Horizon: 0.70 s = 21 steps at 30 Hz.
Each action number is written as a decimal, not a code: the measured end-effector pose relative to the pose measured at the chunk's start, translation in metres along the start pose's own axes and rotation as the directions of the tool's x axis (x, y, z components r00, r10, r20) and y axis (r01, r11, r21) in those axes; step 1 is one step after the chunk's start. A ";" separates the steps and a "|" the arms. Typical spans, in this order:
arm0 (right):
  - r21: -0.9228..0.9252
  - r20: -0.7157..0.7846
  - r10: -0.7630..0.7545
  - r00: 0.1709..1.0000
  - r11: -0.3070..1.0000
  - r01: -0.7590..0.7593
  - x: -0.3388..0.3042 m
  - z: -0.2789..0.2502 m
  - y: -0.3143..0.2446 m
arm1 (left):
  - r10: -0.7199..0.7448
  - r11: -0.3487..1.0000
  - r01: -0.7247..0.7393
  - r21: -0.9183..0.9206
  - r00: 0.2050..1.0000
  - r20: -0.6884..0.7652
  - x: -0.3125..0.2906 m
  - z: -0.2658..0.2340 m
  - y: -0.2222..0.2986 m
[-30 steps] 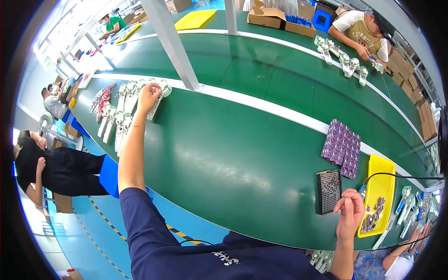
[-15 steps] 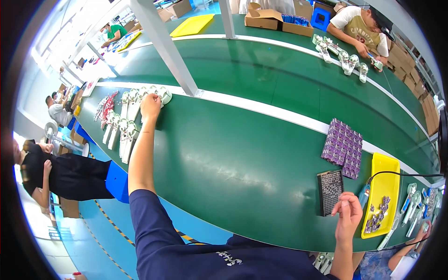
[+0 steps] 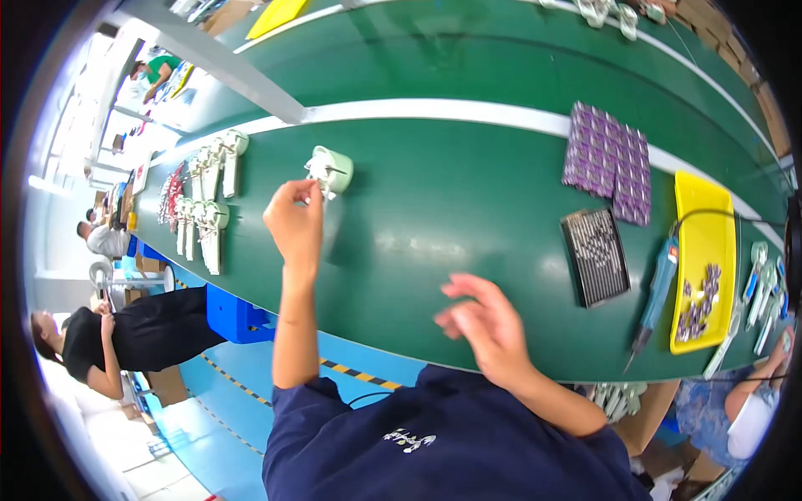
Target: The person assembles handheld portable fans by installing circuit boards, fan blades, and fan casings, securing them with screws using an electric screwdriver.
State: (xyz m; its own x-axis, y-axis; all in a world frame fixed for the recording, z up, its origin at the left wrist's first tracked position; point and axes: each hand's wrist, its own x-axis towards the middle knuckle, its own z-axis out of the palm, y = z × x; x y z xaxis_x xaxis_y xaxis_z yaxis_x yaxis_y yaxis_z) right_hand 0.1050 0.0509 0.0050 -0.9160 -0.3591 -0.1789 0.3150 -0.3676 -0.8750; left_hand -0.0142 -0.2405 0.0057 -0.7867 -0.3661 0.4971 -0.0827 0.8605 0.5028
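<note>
My left hand (image 3: 296, 224) pinches a pale green plastic housing (image 3: 336, 171) with a round, cup-like head and white parts on it, held above the green table. The lower part of the housing is hidden by my fingers. Over the near middle of the table, my right hand (image 3: 489, 327) holds nothing, its fingers apart and partly curled. Several similar housings with long pale handles (image 3: 214, 238) lie in two groups at the left, beside a heap of red and white wires (image 3: 172, 196).
On the right are a block of purple-and-silver square parts (image 3: 608, 159), a black tray (image 3: 571, 265) of small metal pieces, and a teal electric screwdriver (image 3: 660, 280). A yellow tray (image 3: 725, 242) holds small parts. A white post (image 3: 225, 67) rises at the far left.
My left hand has lifted a housing from the group and brought it right and nearer. My right hand has moved left, away from the black tray. The view has shifted.
</note>
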 end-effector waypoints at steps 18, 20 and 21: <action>-0.076 -0.178 0.152 0.972 0.983 -0.168 -0.034 -0.048 0.006 | -0.106 0.513 0.678 -0.527 0.659 0.745 -0.150 0.001 0.171; -0.332 -0.183 0.095 0.979 0.931 -0.152 -0.039 -0.059 -0.004 | -0.020 0.629 0.589 -0.507 0.665 0.747 -0.154 0.001 0.169; -0.377 -0.218 0.091 0.972 0.910 -0.170 -0.043 -0.062 -0.007 | 0.039 0.748 0.467 -0.471 0.677 0.735 -0.151 -0.002 0.172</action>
State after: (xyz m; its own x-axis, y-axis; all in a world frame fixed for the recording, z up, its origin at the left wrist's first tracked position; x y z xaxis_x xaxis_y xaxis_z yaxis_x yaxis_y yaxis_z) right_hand 0.1269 0.1219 -0.0087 -0.9155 -0.1957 -0.3515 0.3486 0.0500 -0.9359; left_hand 0.0913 -0.0385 0.0185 -0.9855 0.0465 -0.1633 -0.1415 0.3061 0.9414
